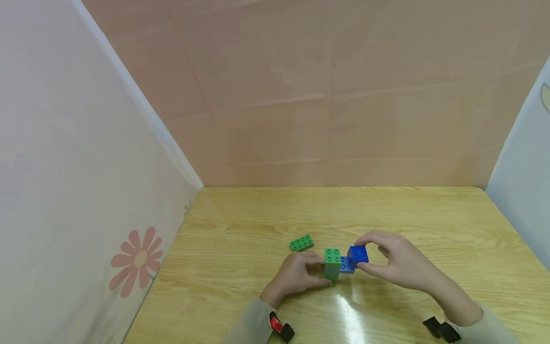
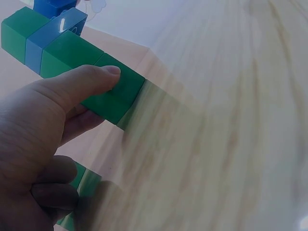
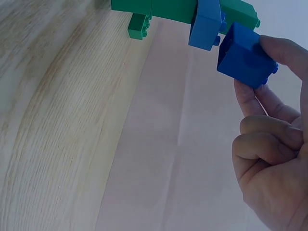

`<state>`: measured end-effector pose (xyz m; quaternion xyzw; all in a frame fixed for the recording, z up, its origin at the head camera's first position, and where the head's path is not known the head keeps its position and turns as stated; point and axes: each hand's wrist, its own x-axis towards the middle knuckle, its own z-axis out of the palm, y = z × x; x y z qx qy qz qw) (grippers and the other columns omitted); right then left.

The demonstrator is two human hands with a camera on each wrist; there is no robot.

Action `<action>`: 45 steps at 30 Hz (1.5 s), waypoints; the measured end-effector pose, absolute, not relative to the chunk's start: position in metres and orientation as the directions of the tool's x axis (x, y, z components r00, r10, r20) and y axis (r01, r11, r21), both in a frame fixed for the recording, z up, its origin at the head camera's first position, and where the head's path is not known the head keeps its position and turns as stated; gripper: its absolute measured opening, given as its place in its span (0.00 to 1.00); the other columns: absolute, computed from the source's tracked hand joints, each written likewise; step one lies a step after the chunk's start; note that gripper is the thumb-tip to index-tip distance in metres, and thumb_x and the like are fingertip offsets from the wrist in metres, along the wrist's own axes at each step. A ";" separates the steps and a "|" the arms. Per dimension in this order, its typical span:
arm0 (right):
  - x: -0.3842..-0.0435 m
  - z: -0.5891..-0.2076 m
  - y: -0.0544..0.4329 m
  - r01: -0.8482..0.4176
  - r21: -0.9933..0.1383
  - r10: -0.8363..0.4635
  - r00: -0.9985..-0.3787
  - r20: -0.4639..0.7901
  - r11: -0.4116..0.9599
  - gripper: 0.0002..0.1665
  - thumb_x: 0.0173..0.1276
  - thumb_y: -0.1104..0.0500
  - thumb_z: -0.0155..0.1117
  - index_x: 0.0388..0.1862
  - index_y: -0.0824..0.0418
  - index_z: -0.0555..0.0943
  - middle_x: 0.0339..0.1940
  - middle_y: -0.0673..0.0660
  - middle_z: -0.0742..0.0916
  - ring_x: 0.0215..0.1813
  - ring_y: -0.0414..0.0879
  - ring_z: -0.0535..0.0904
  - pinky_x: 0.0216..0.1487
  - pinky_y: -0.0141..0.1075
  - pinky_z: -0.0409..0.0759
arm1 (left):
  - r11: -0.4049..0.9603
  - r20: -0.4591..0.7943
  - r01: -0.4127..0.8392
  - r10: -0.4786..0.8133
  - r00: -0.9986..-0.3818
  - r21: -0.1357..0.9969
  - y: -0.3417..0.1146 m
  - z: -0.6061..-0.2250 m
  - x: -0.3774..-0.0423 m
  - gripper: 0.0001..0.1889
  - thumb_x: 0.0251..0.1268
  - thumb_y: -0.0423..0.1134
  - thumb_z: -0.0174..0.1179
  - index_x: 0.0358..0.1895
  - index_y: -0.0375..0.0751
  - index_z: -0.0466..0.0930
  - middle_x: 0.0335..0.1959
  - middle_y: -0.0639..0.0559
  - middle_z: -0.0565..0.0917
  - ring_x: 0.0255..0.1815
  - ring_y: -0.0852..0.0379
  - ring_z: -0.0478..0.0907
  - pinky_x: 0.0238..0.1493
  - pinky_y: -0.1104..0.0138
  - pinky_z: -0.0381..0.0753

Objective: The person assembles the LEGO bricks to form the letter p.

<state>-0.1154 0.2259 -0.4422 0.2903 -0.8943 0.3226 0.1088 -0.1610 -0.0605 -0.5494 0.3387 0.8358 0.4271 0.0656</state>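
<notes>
A tower of green toy building bricks (image 2: 72, 55) stands upright on the table, with a lighter blue brick (image 3: 207, 26) between its upper layers. That blue brick juts out to the right, and studs show on its free end. My left hand (image 1: 296, 273) holds the tower low down, thumb on one side and fingers on the other. Between thumb and fingertips, my right hand (image 1: 397, 260) pinches a dark blue brick (image 3: 248, 55). It is tilted, hollow underside toward the studs of the jutting end; whether they touch I cannot tell.
A loose green brick (image 1: 301, 243) lies studs up on the wooden table (image 1: 240, 220), just beyond my left hand. A tan covering (image 1: 326, 95) rises at the table's back edge. Pale walls (image 1: 86, 167) flank the left and right sides.
</notes>
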 end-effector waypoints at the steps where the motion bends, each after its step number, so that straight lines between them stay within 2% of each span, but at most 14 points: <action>1: -0.115 -0.443 0.225 -0.593 -0.508 -0.452 -0.805 0.384 0.625 0.23 0.60 0.52 0.83 0.52 0.43 0.84 0.48 0.35 0.86 0.44 0.33 0.82 0.40 0.39 0.86 | 0.404 0.179 0.508 0.622 -0.762 0.761 -0.061 -0.549 -0.161 0.20 0.55 0.51 0.80 0.51 0.54 0.91 0.48 0.73 0.86 0.53 0.74 0.79 0.58 0.72 0.78; 12: -0.112 -0.444 0.221 -0.612 -0.473 -0.461 -0.790 0.405 0.634 0.24 0.58 0.54 0.84 0.51 0.45 0.84 0.48 0.35 0.86 0.51 0.40 0.85 0.46 0.48 0.88 | 0.390 0.220 0.548 0.629 -0.745 0.740 -0.061 -0.550 -0.161 0.19 0.55 0.50 0.81 0.50 0.55 0.90 0.48 0.73 0.86 0.53 0.74 0.79 0.59 0.73 0.77; 19: -0.112 -0.443 0.219 -0.622 -0.458 -0.467 -0.781 0.413 0.635 0.24 0.57 0.55 0.84 0.51 0.45 0.84 0.48 0.35 0.86 0.49 0.37 0.84 0.45 0.47 0.88 | 0.390 0.215 0.546 0.632 -0.744 0.741 -0.061 -0.548 -0.160 0.21 0.53 0.51 0.81 0.52 0.56 0.89 0.50 0.74 0.85 0.55 0.74 0.78 0.61 0.71 0.76; 24: -0.113 -0.444 0.219 -0.632 -0.450 -0.476 -0.773 0.419 0.631 0.25 0.56 0.57 0.85 0.51 0.46 0.84 0.48 0.35 0.86 0.48 0.35 0.84 0.45 0.48 0.88 | 0.328 0.302 0.603 0.636 -0.710 0.727 -0.061 -0.546 -0.161 0.22 0.53 0.51 0.81 0.53 0.56 0.89 0.50 0.73 0.85 0.54 0.74 0.79 0.59 0.71 0.77; 29: -0.114 -0.443 0.218 -0.642 -0.453 -0.484 -0.766 0.424 0.618 0.26 0.54 0.58 0.85 0.50 0.47 0.84 0.47 0.36 0.86 0.47 0.35 0.84 0.45 0.49 0.88 | 0.206 0.408 0.636 0.613 -0.676 0.744 -0.060 -0.544 -0.163 0.21 0.54 0.46 0.82 0.52 0.51 0.89 0.49 0.67 0.87 0.51 0.71 0.81 0.56 0.68 0.81; 34: -0.114 -0.442 0.218 -0.645 -0.460 -0.485 -0.764 0.426 0.611 0.26 0.54 0.59 0.85 0.50 0.48 0.84 0.47 0.36 0.86 0.46 0.34 0.84 0.45 0.45 0.88 | 0.105 0.495 0.671 0.594 -0.634 0.734 -0.058 -0.541 -0.164 0.21 0.54 0.39 0.81 0.52 0.44 0.88 0.49 0.58 0.88 0.51 0.66 0.83 0.54 0.64 0.84; 38: -0.114 -0.441 0.218 -0.648 -0.462 -0.488 -0.761 0.428 0.605 0.26 0.54 0.58 0.85 0.50 0.47 0.84 0.47 0.36 0.86 0.46 0.34 0.83 0.45 0.42 0.87 | 0.080 0.550 0.715 0.581 -0.600 0.695 -0.057 -0.541 -0.164 0.20 0.53 0.36 0.81 0.50 0.41 0.88 0.47 0.53 0.89 0.50 0.65 0.83 0.51 0.63 0.86; 45: -0.113 -0.440 0.218 -0.660 -0.448 -0.491 -0.750 0.444 0.603 0.26 0.53 0.59 0.86 0.50 0.48 0.84 0.47 0.36 0.86 0.46 0.35 0.84 0.44 0.42 0.87 | 0.079 0.560 0.718 0.569 -0.603 0.692 -0.057 -0.543 -0.165 0.21 0.49 0.34 0.83 0.48 0.39 0.88 0.44 0.51 0.89 0.45 0.58 0.86 0.44 0.61 0.88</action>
